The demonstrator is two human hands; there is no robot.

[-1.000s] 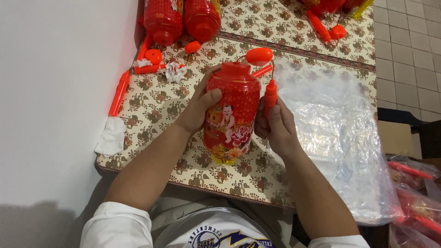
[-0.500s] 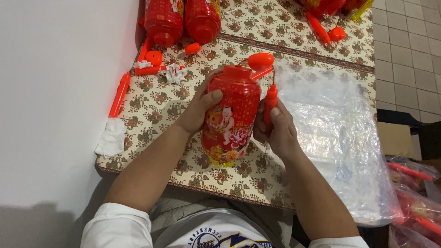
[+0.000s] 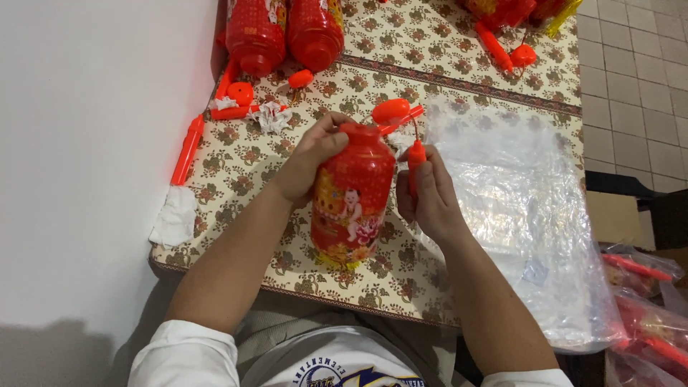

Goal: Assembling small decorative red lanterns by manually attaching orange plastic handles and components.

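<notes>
Little has shifted since a moment ago: red lantern [image 3: 351, 197] still upright over the table [image 3: 236, 161] (patterned cloth). Left hand [image 3: 309, 154] wraps its upper side, fingers curled around it. Right hand [image 3: 424, 195] just beside, fingers pinching a small orange stick [image 3: 415, 161]. Clear plastic sheet [image 3: 516, 201] lies right.

The right hand [image 3: 428, 197] hides most of the orange stick [image 3: 416, 159]; top edge crops two red lanterns [image 3: 285, 29].
</notes>
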